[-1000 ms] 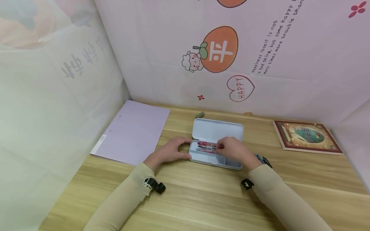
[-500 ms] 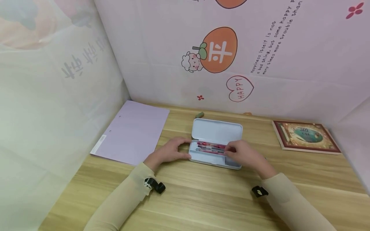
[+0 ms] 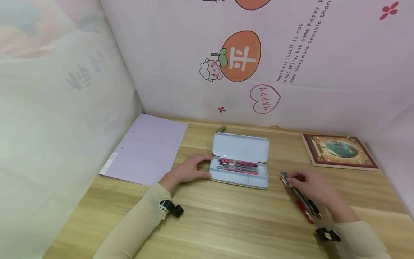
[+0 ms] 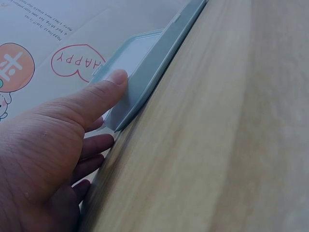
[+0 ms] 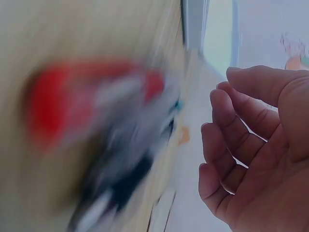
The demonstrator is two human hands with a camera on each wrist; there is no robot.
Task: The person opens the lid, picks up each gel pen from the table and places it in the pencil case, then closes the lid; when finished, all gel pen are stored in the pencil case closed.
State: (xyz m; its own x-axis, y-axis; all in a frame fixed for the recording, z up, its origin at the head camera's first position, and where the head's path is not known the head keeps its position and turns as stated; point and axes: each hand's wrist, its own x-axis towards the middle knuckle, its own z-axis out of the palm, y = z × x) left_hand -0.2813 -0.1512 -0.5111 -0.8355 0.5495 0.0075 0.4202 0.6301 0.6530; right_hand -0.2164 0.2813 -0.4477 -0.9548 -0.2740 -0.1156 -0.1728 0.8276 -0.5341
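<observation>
Right hand (image 3: 313, 186) at an overlapping heap of slim red, black and clear pens (image 3: 302, 197), grip not yet made

The right fingers are loosely bent around nothing, at the far end of the heap; whether they touch it cannot be told. The left hand (image 3: 185, 169) has thumb and fingers spread against the left end of an open, pale blue, rectangular pencil case (image 3: 228, 175), seemingly steadying it.

For a clean pick, the right thumb and forefinger would do best to close across the barrels nearer their middle; a pinch at the tips would likely let them swing or fan out. The long red pen (image 3: 305, 212), nearer the person than the right fingers, could roll if brushed.

Left of the right fingers, red, pink and clear pens lie in the case's rear compartment, behind a low divider that a dipping barrel could catch. A black wrist camera (image 3: 327, 235) sits near the heap's near end and might knock it. Beyond the right fingers lies a brown-bordered illustrated book (image 3: 339, 150); left of the left fingers, a flat lavender folder (image 3: 145, 147) rests on the wood-grain counter (image 3: 226, 223).
</observation>
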